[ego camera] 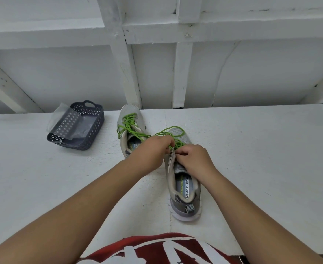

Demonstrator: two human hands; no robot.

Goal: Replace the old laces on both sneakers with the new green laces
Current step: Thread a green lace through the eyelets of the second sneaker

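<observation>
Two grey sneakers stand on a white table. The far sneaker (pixel 130 119) at the middle carries a green lace (pixel 127 123) through its eyelets. The near sneaker (pixel 184 189) lies toe away from me, and loops of a second green lace (pixel 173 132) spill over its toe. My left hand (pixel 153 151) pinches this lace above the tongue. My right hand (pixel 194 159) sits just right of it, fingers curled on the lace at the upper eyelets. Both hands hide the eyelet area.
A dark perforated plastic basket (pixel 98 119) with clear plastic wrapping in it stands at the back left of the table (pixel 261 149). A white wooden frame wall rises right behind the table. My red shirt fills the bottom edge.
</observation>
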